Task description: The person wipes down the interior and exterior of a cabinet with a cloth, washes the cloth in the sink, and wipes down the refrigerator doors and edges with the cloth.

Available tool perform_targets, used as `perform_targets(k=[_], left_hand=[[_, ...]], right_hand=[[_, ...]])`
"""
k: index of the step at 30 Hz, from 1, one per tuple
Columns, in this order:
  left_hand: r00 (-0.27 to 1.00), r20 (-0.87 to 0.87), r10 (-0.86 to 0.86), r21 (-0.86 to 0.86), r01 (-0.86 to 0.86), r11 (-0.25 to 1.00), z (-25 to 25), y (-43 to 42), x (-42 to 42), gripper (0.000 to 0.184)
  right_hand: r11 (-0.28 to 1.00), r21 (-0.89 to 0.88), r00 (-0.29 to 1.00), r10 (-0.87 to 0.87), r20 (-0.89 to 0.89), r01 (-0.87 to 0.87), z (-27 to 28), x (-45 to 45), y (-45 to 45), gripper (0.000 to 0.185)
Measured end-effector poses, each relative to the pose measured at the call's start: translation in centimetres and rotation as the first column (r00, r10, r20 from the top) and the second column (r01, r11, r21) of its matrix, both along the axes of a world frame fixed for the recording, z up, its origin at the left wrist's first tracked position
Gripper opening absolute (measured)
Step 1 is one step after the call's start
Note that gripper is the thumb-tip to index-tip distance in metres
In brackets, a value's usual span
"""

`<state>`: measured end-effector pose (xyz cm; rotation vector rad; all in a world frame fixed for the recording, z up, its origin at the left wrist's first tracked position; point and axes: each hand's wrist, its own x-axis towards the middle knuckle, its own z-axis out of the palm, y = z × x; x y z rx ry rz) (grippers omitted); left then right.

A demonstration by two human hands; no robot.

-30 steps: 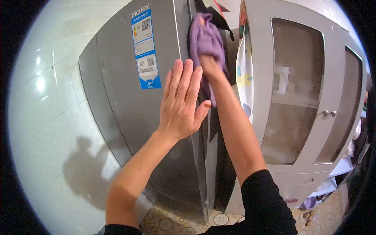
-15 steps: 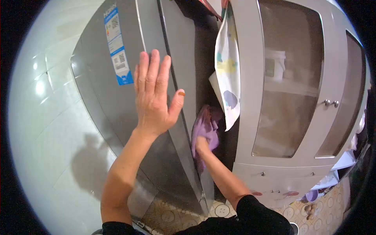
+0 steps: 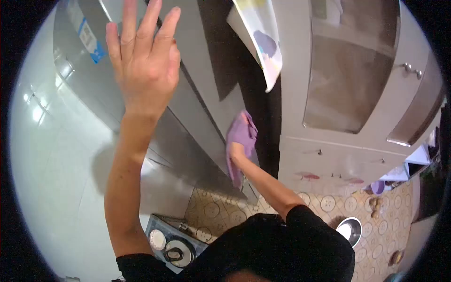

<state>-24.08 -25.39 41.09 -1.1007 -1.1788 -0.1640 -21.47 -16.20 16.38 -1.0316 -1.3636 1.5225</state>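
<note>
My left hand is raised at the upper left, fingers spread, over the front of a grey refrigerator. Whether its palm presses on the door cannot be made out. A purple cloth is bunched in my right hand, low against the refrigerator's side near its front edge. The cloth covers most of those fingers. Above it, a white sheet with coloured patches hangs in the dark gap beside the cabinet.
A blue-and-white label is on the refrigerator door. Cabinet knobs protrude at right. On the patterned floor stands a metal bowl. A lidded pot sits at lower left, and a purple container at the right.
The view has tilted downward, bringing more floor, the bowl and the pot into sight. My right hand with the cloth is lower along the refrigerator's side. My left hand's fingers have spread wider.
</note>
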Motion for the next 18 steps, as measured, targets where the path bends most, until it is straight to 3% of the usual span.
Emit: perform_targets(k=[1, 2, 5, 8, 10, 11, 13, 14, 16, 18], left_hand=[[0.997, -0.018, 0.071, -0.032, -0.072, 0.997, -0.2, 0.1, 0.6, 0.043], [0.999, -0.028, 0.033, -0.026, -0.034, 0.999, -0.2, 0.2, 0.7, 0.038], [0.998, -0.016, -0.064, -0.06, 0.063, 0.996, -0.1, 0.3, -0.1, 0.032], [0.992, 0.04, -0.117, -0.189, 0.122, 0.974, -0.1, -0.4, -1.1, 0.038], [0.99, 0.022, -0.141, -0.248, 0.142, 0.958, 0.3, -0.8, -1.1, 0.036], [0.983, 0.001, -0.184, -0.198, 0.18, 0.964, 0.2, -0.6, -1.0, 0.033], [0.964, -0.041, -0.262, -0.1, 0.257, 0.961, -0.3, -0.1, -0.7, 0.029], [0.968, -0.058, -0.242, -0.098, 0.236, 0.967, -0.4, 0.0, -0.7, 0.028], [0.976, -0.09, -0.199, -0.095, 0.191, 0.977, -0.7, 0.0, -0.7, 0.027], [0.979, -0.005, -0.201, -0.08, 0.2, 0.976, -0.8, -0.2, 0.1, 0.028]], right_hand=[[0.977, 0.209, 0.999, -0.032, -0.019, 0.036, 1.0, -0.2, -1.0, 0.043], [0.911, 0.408, 0.998, -0.05, -0.041, 0.063, 1.7, -0.7, -1.8, 0.044], [0.471, 0.872, 0.991, -0.049, -0.122, 0.131, 3.2, -1.4, -3.4, 0.052], [0.395, 0.912, 0.945, 0.241, -0.22, 0.111, 4.7, 0.6, -5.4, 0.049], [0.256, 0.966, 0.952, 0.3, -0.058, -0.022, -2.3, -1.5, -5.1, 0.047], [0.176, 0.981, 0.946, 0.322, 0.026, -0.087, -5.5, -2.1, -4.7, 0.046], [0.324, 0.707, 0.769, 0.398, 0.5, -0.628, -8.8, 0.6, -4.5, 0.042], [0.38, 0.571, 0.685, 0.448, 0.574, -0.727, -11.5, 1.6, -4.6, 0.044], [0.497, 0.564, 0.752, 0.435, 0.495, -0.659, -18.7, 2.3, -5.3, 0.046], [0.596, 0.544, 0.806, 0.409, 0.427, -0.591, -24.4, 2.7, -6.5, 0.049]])
